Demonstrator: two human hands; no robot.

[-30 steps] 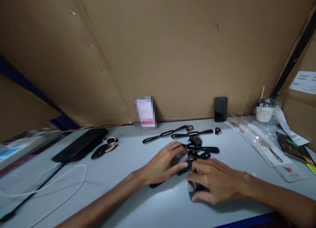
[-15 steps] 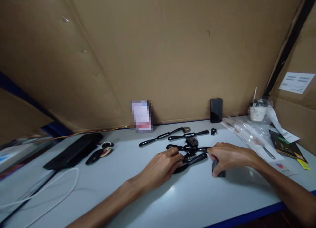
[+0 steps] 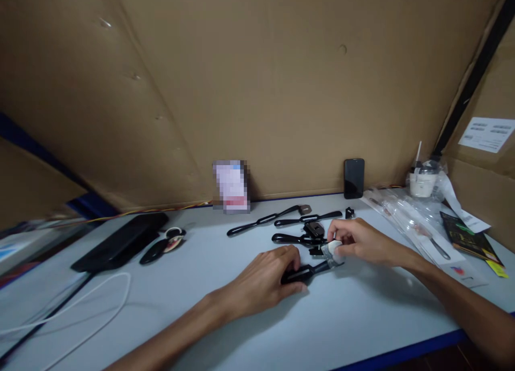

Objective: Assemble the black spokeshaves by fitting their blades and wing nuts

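My left hand (image 3: 273, 274) is closed round the left end of a black spokeshave body (image 3: 308, 273), whose other handle points right along the table. Between the fingertips of my right hand (image 3: 358, 243) is a small plastic packet (image 3: 333, 251), partly clear and partly white, just over that right handle. What the packet contains is too blurred to tell. Close behind lies another black spokeshave (image 3: 287, 239) with a dark metal piece (image 3: 314, 230) on its middle. Farther back are two more spokeshave bodies, one nearer (image 3: 308, 220) and one to the left (image 3: 263, 221).
A square metal blade (image 3: 306, 209) and a small black part (image 3: 350, 213) lie at the back. Phones (image 3: 354, 179) lean on the cardboard wall. Right are plastic packaging (image 3: 418, 231) and a cup (image 3: 422, 184); left, a black case (image 3: 120, 242), keys (image 3: 161, 247) and a white cable (image 3: 124, 290).
My right hand has moved left and up from the table, lifting the small packet to the spokeshave's right handle. My left hand has shifted slightly, with its thumb farther forward.
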